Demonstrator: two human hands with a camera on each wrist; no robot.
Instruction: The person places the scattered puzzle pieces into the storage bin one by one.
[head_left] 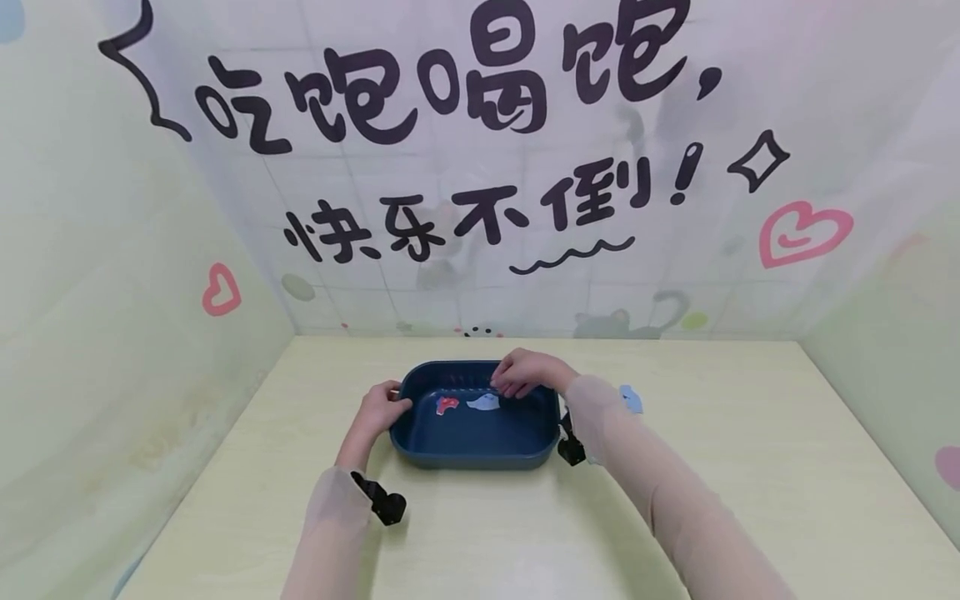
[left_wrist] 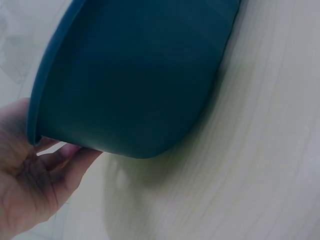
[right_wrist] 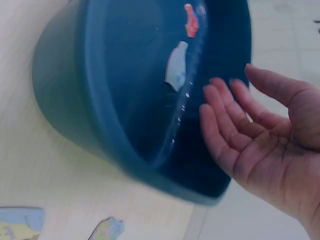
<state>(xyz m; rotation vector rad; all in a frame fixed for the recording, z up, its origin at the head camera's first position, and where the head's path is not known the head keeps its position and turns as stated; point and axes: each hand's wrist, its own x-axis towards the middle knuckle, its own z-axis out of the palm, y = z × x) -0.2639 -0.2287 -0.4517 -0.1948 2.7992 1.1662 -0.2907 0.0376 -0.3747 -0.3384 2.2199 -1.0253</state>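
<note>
A dark blue basin (head_left: pixel 472 437) with rounded corners stands on the table. My left hand (head_left: pixel 380 408) grips its left rim, thumb over the edge; in the left wrist view the fingers (left_wrist: pixel 75 170) lie along the outer wall. Over the back right part of the basin, my right hand (head_left: pixel 525 372) hangs with relaxed fingers and holds nothing. Inside the basin lie a flat pale blue piece (right_wrist: pixel 176 67), close to the right fingertips, and a small red piece (right_wrist: pixel 191 21) further left in the head view.
Right of the basin, a light blue flat piece (head_left: pixel 631 398) lies on the table (head_left: pixel 757 467), partly behind the right sleeve. The right wrist view shows a blue-and-yellow flat piece (right_wrist: pixel 21 222) and a smaller greenish-blue one (right_wrist: pixel 109 228). A printed cloth wall (head_left: pixel 465 292) rises behind the table.
</note>
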